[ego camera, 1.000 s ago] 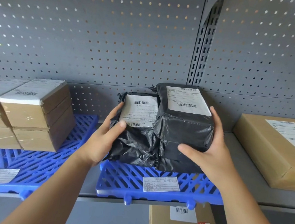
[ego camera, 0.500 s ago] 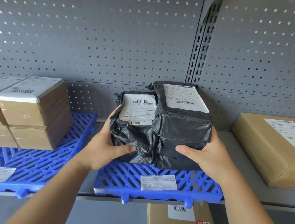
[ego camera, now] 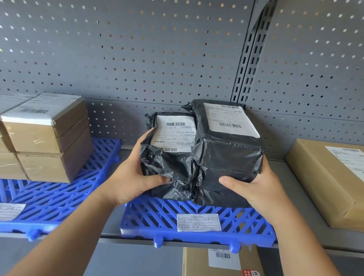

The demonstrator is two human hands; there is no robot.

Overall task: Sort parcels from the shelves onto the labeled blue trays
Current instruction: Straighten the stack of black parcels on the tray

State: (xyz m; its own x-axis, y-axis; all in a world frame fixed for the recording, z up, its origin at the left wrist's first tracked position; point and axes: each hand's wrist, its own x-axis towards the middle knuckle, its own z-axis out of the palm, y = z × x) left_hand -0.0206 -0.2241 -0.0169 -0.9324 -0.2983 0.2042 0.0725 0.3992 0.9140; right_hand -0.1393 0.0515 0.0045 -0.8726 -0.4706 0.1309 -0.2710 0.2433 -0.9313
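Two black plastic-wrapped parcels stand side by side on the middle blue tray, which carries a white label at its front. The left black parcel is lower and crumpled, with a white shipping label on top. The right black parcel is taller and boxy, also labelled. My left hand grips the left parcel's left side and front, thumb pressed into the plastic. My right hand clasps the right parcel's lower right corner, thumb across its front.
A left blue tray holds stacked brown cardboard boxes. A large brown box lies on the bare grey shelf at right. A smaller brown parcel sits on the shelf below. Perforated grey panels form the back wall.
Both hands have slid down from the parcels' upper sides to their lower fronts and closed tighter. The two black parcels stay together on the middle tray.
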